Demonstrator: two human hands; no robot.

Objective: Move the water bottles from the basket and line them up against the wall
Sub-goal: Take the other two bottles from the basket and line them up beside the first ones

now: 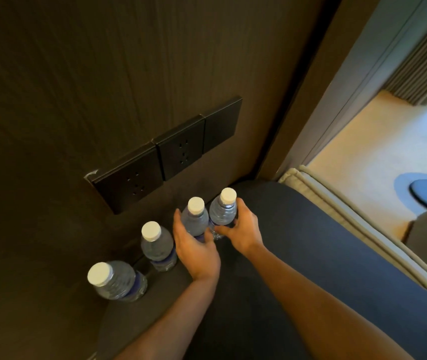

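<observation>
Four water bottles stand upright in a row on a dark round tabletop (272, 255), each close to the dark wood wall (77, 87). The nearest bottle (119, 280) sits at the left end, a second bottle (159, 246) just beyond it, both untouched and standing free. The left hand (194, 248) wraps the third bottle (194, 219) from the front, fingers curled round its left side and thumb across the lower body. The right hand (243, 229) is curled round the fourth bottle (223, 210) in the same manner, thumb reaching across the front, fingers behind on the right side. Both grips sit low on the bodies, under the white caps, likely so each bottle can be nudged without tipping. The two held bottles stand just beside each other, touching or nearly so; whether their bases rest fully on the surface cannot be told, since the hands cover them. The row runs diagonally along the wall beneath a strip of black socket plates (165, 154), which suggests the wall serves as the guide for alignment. The gaps look uneven: the far pair is tight, the near pair wider apart. No basket is in view. Judging by the count against the wall, the task looks well along, with the hands setting or squaring the last two. A cream cushion edge (311, 183) and pale floor (363, 141) lie to the right.
</observation>
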